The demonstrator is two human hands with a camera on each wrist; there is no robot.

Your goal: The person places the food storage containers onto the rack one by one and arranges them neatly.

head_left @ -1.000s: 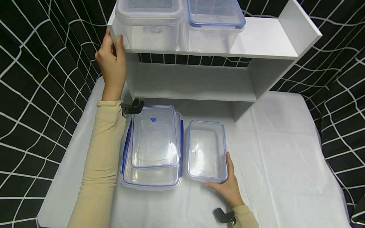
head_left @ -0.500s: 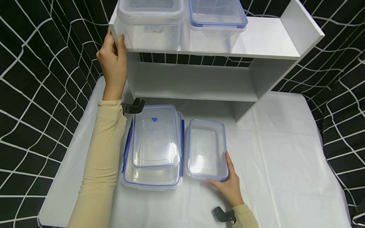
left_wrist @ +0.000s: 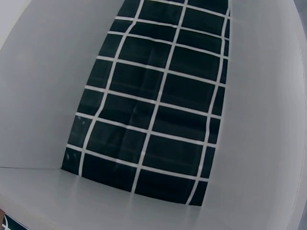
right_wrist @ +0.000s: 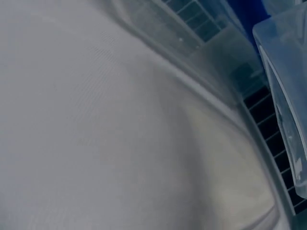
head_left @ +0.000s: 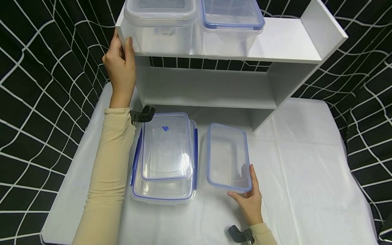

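My left hand (head_left: pixel 120 69) grips the upper left side panel of a white shelf unit (head_left: pixel 211 87), with the thumb on its near side. In the left wrist view only the shelf boards (left_wrist: pixel 261 120) show, not the hand. At the lower right, my right hand (head_left: pixel 249 200) holds a clear, rectangular food container (head_left: pixel 229 156) with a light-blue rim by its near right corner. It is tilted a little and appears raised off the white cloth. Left of it, apart, a smaller clear container with a blue valve mark (head_left: pixel 167 146) lies on a larger blue-clipped container (head_left: pixel 162 190).
On the top shelf stand a white-lidded clear box (head_left: pixel 162 34) and a blue-lidded clear box (head_left: pixel 228 37). The unit's right side panel (head_left: pixel 321 29) slants up at the right. White cloth (head_left: pixel 315 163) covers the table; dark checked fabric (head_left: pixel 39 102) hangs around it.
My right hand has moved the blue-rimmed container to the right and slightly away from me, lifting and tilting it. The left hand keeps its grip on the side panel.
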